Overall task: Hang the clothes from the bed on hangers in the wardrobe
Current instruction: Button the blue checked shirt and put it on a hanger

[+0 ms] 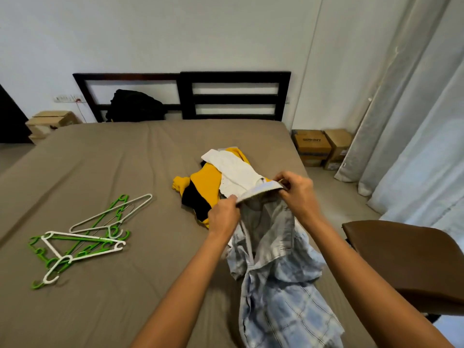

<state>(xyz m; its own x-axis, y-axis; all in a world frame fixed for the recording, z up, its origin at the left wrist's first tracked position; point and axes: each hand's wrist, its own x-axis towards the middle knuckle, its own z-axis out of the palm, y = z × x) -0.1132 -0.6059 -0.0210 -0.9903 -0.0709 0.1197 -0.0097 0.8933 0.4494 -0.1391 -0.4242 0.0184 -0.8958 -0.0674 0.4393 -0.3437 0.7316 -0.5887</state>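
A light blue checked shirt (281,267) hangs from my two hands above the right side of the bed (100,172). My left hand (223,217) pinches the left end of its collar, and my right hand (297,194) pinches the right end. Behind the shirt lies a pile with a yellow and black garment (200,187) and a white garment (236,172) on top. Several green and white hangers (82,237) lie in a heap on the left of the bed. The wardrobe is out of view.
A black bag (135,105) leans against the dark headboard (233,96). A brown chair (406,262) stands close on my right. Cardboard boxes (321,146) sit on the floor by the grey curtains (414,121); another box (50,121) is at the far left.
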